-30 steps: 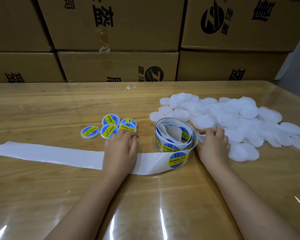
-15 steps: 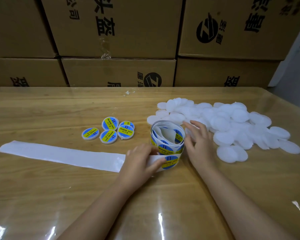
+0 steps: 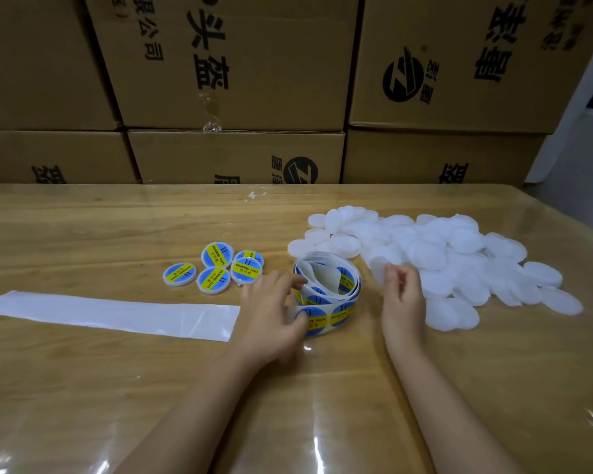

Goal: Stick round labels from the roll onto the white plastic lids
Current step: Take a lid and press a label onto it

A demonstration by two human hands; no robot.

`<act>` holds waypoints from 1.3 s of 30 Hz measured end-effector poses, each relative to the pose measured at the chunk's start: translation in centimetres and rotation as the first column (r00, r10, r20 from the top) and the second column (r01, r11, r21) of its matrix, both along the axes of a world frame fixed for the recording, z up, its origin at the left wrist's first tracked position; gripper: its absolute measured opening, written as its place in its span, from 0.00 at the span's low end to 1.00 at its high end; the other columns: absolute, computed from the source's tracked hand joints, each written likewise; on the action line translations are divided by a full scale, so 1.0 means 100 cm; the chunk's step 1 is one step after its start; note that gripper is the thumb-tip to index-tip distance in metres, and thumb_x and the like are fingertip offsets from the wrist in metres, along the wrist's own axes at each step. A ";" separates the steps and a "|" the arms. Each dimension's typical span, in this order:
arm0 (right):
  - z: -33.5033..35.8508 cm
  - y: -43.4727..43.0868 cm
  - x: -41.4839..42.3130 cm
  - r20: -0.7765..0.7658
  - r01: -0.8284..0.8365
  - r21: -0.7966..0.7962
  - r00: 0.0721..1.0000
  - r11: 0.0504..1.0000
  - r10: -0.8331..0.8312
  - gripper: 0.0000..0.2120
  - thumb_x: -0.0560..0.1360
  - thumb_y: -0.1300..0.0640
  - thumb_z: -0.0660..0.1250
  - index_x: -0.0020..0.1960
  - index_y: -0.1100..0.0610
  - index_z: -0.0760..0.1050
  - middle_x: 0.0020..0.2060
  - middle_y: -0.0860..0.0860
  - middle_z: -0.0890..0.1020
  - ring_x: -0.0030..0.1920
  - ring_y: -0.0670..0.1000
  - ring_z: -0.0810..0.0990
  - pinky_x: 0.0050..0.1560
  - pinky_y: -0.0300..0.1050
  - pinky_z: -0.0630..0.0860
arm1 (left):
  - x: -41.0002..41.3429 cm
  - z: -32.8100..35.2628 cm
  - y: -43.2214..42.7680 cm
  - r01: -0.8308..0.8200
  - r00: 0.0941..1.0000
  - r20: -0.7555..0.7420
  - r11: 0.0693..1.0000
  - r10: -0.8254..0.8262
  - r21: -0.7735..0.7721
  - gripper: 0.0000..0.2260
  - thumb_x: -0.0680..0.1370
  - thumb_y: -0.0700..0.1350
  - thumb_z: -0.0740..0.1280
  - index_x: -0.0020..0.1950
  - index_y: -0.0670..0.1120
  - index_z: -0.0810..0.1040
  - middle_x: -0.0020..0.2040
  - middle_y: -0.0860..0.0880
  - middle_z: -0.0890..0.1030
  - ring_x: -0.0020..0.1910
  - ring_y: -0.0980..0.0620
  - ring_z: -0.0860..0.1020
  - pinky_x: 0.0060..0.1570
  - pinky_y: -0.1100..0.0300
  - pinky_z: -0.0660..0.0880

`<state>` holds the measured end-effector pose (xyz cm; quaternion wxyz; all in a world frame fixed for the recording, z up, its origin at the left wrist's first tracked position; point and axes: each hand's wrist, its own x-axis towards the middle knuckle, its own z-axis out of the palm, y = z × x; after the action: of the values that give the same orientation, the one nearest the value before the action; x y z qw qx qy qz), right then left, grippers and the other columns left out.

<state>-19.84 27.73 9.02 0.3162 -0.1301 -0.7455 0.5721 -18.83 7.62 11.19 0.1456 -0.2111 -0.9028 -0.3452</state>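
Observation:
A loose label roll (image 3: pixel 336 285) of blue and yellow round labels stands on the table at centre. My left hand (image 3: pixel 271 313) grips its left side, thumb on the front and fingers over the top edge. From under that hand, a bare white backing strip (image 3: pixel 110 314) trails to the left. Just right of the roll is my right hand (image 3: pixel 403 299), fingers curled, pinching a white lid (image 3: pixel 379 268) at the near edge of the pile of white plastic lids (image 3: pixel 459 258). Several labelled lids (image 3: pixel 216 268) lie in a cluster left of the roll.
Stacked cardboard boxes (image 3: pixel 237 155) form a wall along the table's far edge. The wooden table (image 3: pixel 83 388) has a glossy transparent cover. The lid pile spreads toward the right edge. A small white scrap (image 3: pixel 255 195) lies near the back.
My right hand left the roll's right side and moved right to the lid pile, its fingers curling on a lid. My left hand slid onto the roll. The view tilted up slightly.

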 end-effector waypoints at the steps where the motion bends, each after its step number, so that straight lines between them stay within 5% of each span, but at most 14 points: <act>1: 0.001 -0.001 0.002 -0.022 0.041 -0.020 0.999 0.999 -0.041 0.10 0.80 0.51 0.58 0.42 0.53 0.69 0.34 0.46 0.75 0.35 0.47 0.72 0.31 0.28 0.66 | 0.001 -0.003 0.008 -0.031 0.995 -0.097 0.999 0.029 -0.020 0.16 0.69 0.51 0.61 0.54 0.49 0.77 0.50 0.53 0.76 0.50 0.51 0.74 0.52 0.56 0.64; 7: 0.009 -0.009 0.017 -0.095 -0.020 -0.135 0.995 0.991 0.007 0.10 0.81 0.53 0.57 0.43 0.53 0.72 0.39 0.57 0.80 0.40 0.57 0.80 0.40 0.49 0.76 | 0.000 -0.018 0.022 -0.082 0.934 -0.330 0.981 0.136 0.175 0.11 0.75 0.49 0.62 0.47 0.44 0.81 0.45 0.48 0.78 0.44 0.48 0.75 0.45 0.54 0.68; 11: 0.012 -0.029 0.025 -0.125 -0.126 -0.101 0.986 0.987 0.113 0.09 0.81 0.53 0.58 0.43 0.49 0.73 0.36 0.38 0.79 0.38 0.37 0.75 0.39 0.30 0.70 | 0.004 -0.016 0.022 0.046 0.973 -0.229 0.984 -0.005 0.175 0.14 0.76 0.52 0.61 0.49 0.46 0.83 0.46 0.52 0.78 0.46 0.54 0.73 0.47 0.55 0.69; 15: 0.013 -0.043 0.028 -0.124 -0.260 -0.093 0.961 0.961 0.247 0.10 0.76 0.46 0.56 0.44 0.48 0.74 0.37 0.38 0.80 0.41 0.36 0.76 0.41 0.28 0.70 | 0.001 -0.014 0.021 0.148 0.987 -0.100 0.962 -0.128 0.229 0.14 0.74 0.56 0.62 0.50 0.49 0.81 0.45 0.60 0.78 0.47 0.57 0.73 0.51 0.55 0.70; 19: 0.008 -0.049 0.028 -0.043 -0.292 0.167 0.952 0.942 0.302 0.10 0.76 0.41 0.53 0.46 0.39 0.73 0.44 0.43 0.80 0.52 0.46 0.73 0.52 0.31 0.67 | 0.000 -0.017 0.022 0.120 0.993 -0.028 0.911 -0.118 0.396 0.12 0.72 0.58 0.64 0.47 0.52 0.79 0.41 0.63 0.77 0.44 0.62 0.72 0.50 0.60 0.69; 21: 0.008 -0.049 0.027 -0.079 -0.239 0.333 0.957 0.912 0.280 0.10 0.77 0.43 0.52 0.48 0.36 0.72 0.46 0.40 0.79 0.52 0.42 0.70 0.54 0.30 0.62 | -0.001 -0.018 0.023 0.106 0.992 0.013 0.894 -0.124 0.436 0.08 0.73 0.56 0.65 0.45 0.53 0.77 0.40 0.58 0.78 0.43 0.61 0.73 0.48 0.63 0.70; 25: 0.012 -0.032 0.016 -0.103 -0.149 0.576 0.962 0.803 0.252 0.16 0.74 0.58 0.54 0.56 0.50 0.77 0.47 0.33 0.74 0.51 0.41 0.69 0.54 0.37 0.58 | -0.006 -0.018 0.022 0.021 0.991 0.103 0.870 -0.083 0.492 0.07 0.74 0.53 0.64 0.45 0.51 0.76 0.38 0.51 0.78 0.38 0.55 0.75 0.41 0.59 0.73; 29: 0.013 -0.016 0.009 -0.048 -0.162 0.727 0.958 0.668 0.284 0.23 0.64 0.69 0.57 0.53 0.55 0.80 0.48 0.39 0.77 0.55 0.45 0.71 0.53 0.39 0.56 | -0.010 -0.021 0.020 0.012 0.999 0.026 0.915 -0.025 0.403 0.11 0.75 0.53 0.63 0.46 0.45 0.75 0.35 0.52 0.74 0.34 0.59 0.71 0.35 0.66 0.68; 35: 0.016 -0.015 0.012 0.058 -0.240 0.769 0.949 0.593 0.310 0.21 0.73 0.55 0.52 0.61 0.50 0.74 0.45 0.38 0.78 0.52 0.41 0.70 0.59 0.41 0.56 | -0.018 -0.024 0.011 -0.131 0.991 0.023 0.910 0.133 0.393 0.10 0.77 0.54 0.63 0.39 0.53 0.68 0.30 0.57 0.73 0.32 0.62 0.71 0.31 0.65 0.65; 39: 0.015 -0.012 0.014 0.097 -0.238 0.838 0.951 0.492 0.295 0.20 0.68 0.54 0.56 0.57 0.50 0.77 0.46 0.41 0.78 0.52 0.46 0.70 0.58 0.43 0.57 | -0.019 -0.021 0.005 -0.311 0.946 -0.020 0.922 0.325 0.232 0.13 0.76 0.59 0.57 0.37 0.53 0.62 0.27 0.53 0.73 0.29 0.50 0.71 0.27 0.55 0.64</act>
<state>-18.44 26.48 10.50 0.2693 0.1716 -0.9287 0.1887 -20.76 8.09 9.11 0.2488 -0.0539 -0.8755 -0.4108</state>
